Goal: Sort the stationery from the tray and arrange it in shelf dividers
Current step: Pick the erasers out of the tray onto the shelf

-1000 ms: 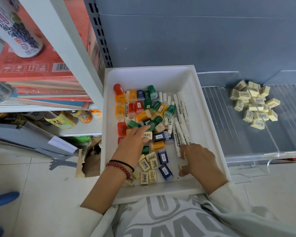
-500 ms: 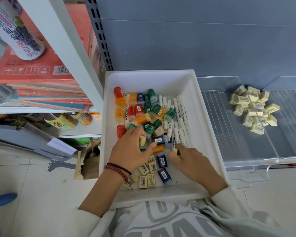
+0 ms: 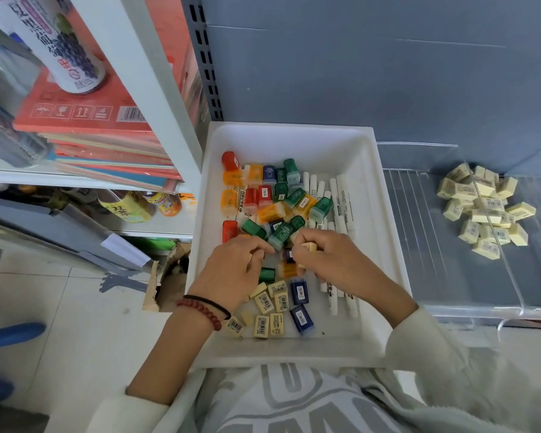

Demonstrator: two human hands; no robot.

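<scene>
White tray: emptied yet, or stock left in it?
Not empty. Markers, coloured sharpeners and yellow erasers lie loose across the floor of the tray; only its far end is bare.

The tray (image 3: 294, 142) is seen in plain white. Inside it, small cases (image 3: 272, 212) are coloured red, orange, green and dark blue. The markers (image 3: 341, 195) are white with black print, and the erasers (image 3: 264, 303) are pale yellow with barcode labels. Right of the tray, an eraser pile (image 3: 484, 210) is shown in the same pale yellow. Left of the tray, a salmon-red box (image 3: 122, 101) is marked with white symbols.
</scene>
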